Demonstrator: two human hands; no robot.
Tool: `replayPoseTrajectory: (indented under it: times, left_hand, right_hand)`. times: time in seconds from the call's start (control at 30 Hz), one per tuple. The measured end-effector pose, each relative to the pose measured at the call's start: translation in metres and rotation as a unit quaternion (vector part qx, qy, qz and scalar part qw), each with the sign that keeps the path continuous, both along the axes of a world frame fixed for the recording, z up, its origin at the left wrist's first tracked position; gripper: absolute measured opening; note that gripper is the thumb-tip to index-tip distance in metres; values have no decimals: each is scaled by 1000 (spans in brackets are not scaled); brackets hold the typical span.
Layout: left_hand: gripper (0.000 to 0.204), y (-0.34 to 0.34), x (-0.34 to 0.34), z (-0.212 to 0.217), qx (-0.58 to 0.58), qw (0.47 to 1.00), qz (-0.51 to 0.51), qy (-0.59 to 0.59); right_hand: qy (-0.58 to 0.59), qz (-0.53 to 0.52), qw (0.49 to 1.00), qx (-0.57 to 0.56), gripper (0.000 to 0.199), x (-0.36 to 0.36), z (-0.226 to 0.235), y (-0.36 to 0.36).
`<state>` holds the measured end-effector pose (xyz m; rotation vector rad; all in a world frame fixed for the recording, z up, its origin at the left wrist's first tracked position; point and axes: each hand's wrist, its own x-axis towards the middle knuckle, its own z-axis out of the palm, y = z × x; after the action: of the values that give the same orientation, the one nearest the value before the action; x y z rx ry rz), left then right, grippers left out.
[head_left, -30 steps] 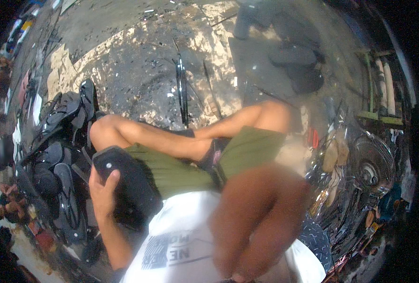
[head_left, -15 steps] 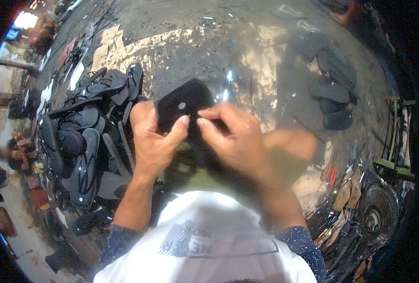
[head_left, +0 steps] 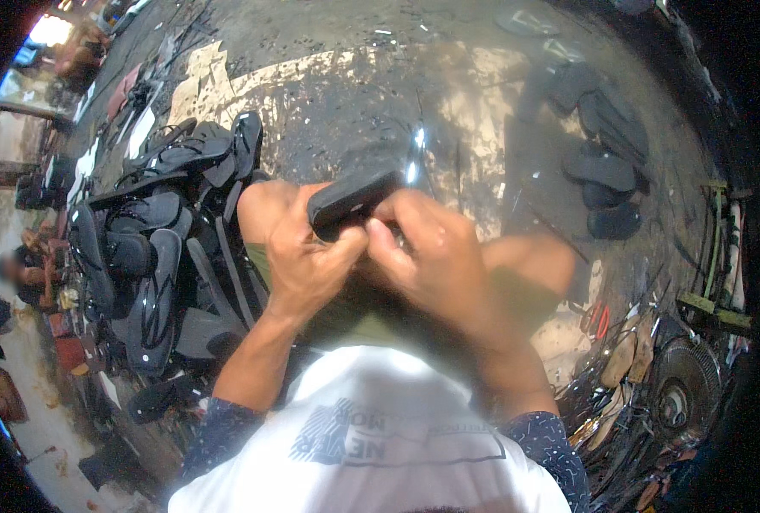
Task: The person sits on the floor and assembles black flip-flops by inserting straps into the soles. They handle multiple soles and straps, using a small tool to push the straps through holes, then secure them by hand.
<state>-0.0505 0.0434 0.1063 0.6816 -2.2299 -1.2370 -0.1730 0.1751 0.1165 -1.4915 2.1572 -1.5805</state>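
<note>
The left hand (head_left: 298, 261) is closed on a black sole (head_left: 350, 195), thumb across its near side, and the piece is held above the lap, tipped so its thick edge shows. At four o'clock from it the right hand (head_left: 431, 244) has its fingers curled in a pinch against the near edge, the fingertips close by the left thumb; whether they grip the sole, or something small, I cannot tell. The underside and any strap are hidden, so how far this piece has come is unclear; with both hands on it, it looks to be in mid-work

Further out, between eight and nine o'clock, lies a heap of black sandals (head_left: 166, 282), several with straps fitted, which I judge done or nearly so. Near three o'clock some black pieces (head_left: 598, 167) lie on the floor; no straps can be made out on them, so they may be what is left. Around four o'clock are a red-handled tool (head_left: 602, 321) and, beyond it, a round fan (head_left: 679, 398). At half past ten a pale torn sheet (head_left: 211, 81) lies on the floor
</note>
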Motion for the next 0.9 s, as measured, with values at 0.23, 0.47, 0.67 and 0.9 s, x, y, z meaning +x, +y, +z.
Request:
replayPoseTrajectory:
  times: [0.23,0.47,0.67,0.9]
  left_hand:
    - [59,8,-9,-6,-34,996,-77,-17]
    - [46,12,-18,-16,2,996,-91,16]
    - [52,15,-26,-23,47,994,-90,38]
    - [65,8,-22,-37,-22,995,-99,19]
  right_hand:
    - [5,-38,999,-6,14,-14,-28,-3]
    - [7,-68,997,30,14,-25,-36,2]
    - [18,-76,996,32,16,-24,-45,-2]
    - [45,-76,993,81,16,-31,-53,-5]
